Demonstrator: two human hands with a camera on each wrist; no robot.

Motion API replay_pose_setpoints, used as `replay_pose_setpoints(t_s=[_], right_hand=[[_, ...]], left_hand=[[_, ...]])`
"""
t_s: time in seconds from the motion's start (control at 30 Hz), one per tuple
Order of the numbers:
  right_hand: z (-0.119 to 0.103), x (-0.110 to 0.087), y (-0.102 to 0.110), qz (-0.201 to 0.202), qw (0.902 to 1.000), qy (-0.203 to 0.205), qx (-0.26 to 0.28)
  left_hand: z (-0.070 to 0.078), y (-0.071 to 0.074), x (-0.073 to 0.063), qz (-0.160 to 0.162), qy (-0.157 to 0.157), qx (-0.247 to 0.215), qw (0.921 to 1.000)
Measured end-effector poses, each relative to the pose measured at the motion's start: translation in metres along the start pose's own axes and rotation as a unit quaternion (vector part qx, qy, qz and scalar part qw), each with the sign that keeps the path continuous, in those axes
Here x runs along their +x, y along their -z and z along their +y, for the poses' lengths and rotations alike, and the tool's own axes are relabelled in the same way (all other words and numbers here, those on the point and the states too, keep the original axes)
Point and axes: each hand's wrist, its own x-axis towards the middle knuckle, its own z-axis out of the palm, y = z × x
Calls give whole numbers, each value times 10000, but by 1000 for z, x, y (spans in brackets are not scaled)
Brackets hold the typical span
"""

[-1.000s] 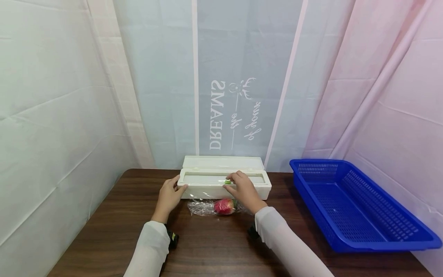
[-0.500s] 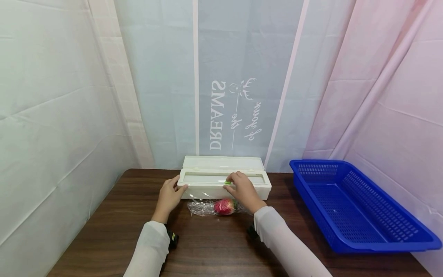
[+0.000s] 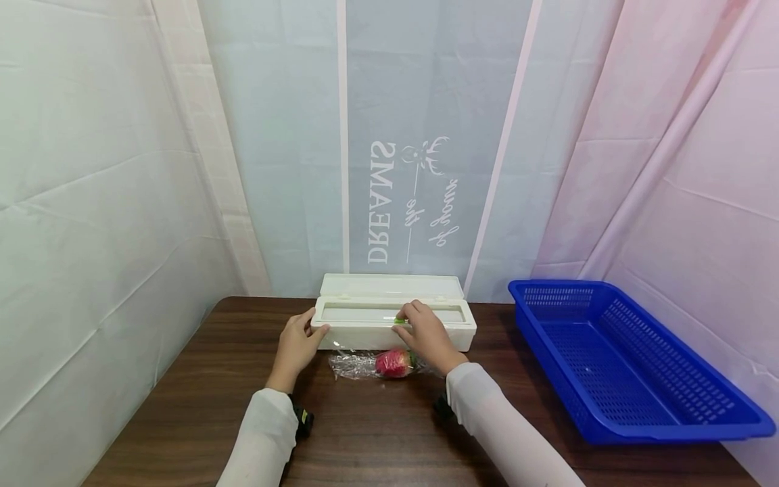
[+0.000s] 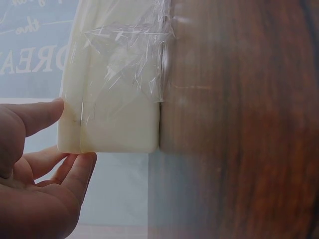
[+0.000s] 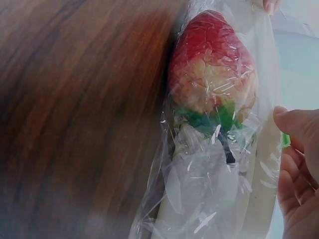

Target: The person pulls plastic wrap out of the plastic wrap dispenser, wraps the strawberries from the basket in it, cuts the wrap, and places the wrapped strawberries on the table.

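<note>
A long white cling film dispenser [image 3: 365, 337] sits at the back of the table, its lid [image 3: 389, 286] raised behind it. My left hand [image 3: 297, 346] grips its left end, thumb on the front top edge and fingers around the corner. My right hand [image 3: 429, 336] pinches a small green slide cutter [image 3: 399, 320] on the top rail, right of the middle. Clear film [image 5: 199, 199] hangs down the dispenser's front and covers a red strawberry [image 5: 212, 59] with green leaves and a dark stem. The strawberry [image 3: 394, 364] lies on the table just before the dispenser.
A blue perforated plastic basket [image 3: 584, 389] stands to the right on the dark wooden table [image 3: 377, 439]. A grey-blue printed cloth [image 3: 420, 101] hangs right behind the dispenser, and pale cloth walls [image 3: 91, 203] enclose both sides.
</note>
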Motion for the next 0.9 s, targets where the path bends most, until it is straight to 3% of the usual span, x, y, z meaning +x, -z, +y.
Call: replay_pose_setpoints(t_s=[0.9], right_hand=[[6, 2, 0, -124, 9980, 200, 595]], left_hand=[[0, 0, 0, 54, -40, -72, 10000]])
